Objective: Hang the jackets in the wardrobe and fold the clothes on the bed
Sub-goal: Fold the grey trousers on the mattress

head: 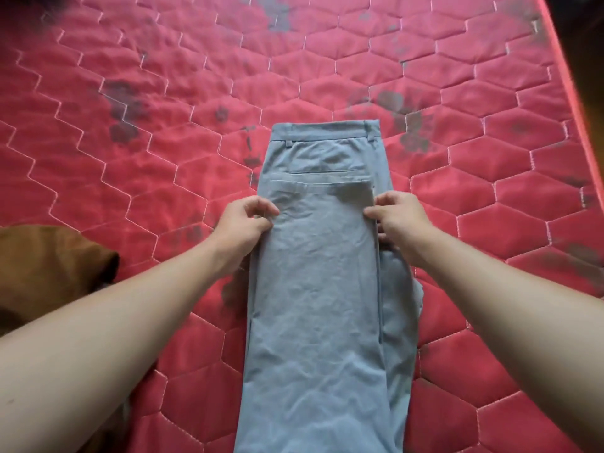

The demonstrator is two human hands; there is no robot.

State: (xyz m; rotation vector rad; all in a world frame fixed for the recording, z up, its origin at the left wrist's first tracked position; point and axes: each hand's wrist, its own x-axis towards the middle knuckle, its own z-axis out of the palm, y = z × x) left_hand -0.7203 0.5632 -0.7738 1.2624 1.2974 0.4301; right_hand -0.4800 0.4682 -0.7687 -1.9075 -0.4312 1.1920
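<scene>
**Both hands on the trousers' edges**

Far out beyond the left forearm, a crumpled heap of brown cloth (49,263) sits on the red quilted mattress (163,93) with hexagon stitching, well apart from the action. Here's the left hand (243,222), fingers curled, thumb and forefinger pinching the near-side edge of the long grey-blue trousers (320,273). Those trousers lie flat between the two hands, folded lengthwise leg over leg, waistband and back pocket beyond the fingertips, legs running back between the forearms. Over to the right hand (400,220): forefinger laid on the top layer, the other fingers curled round the opposite edge, where the under leg peeks out.
</scene>
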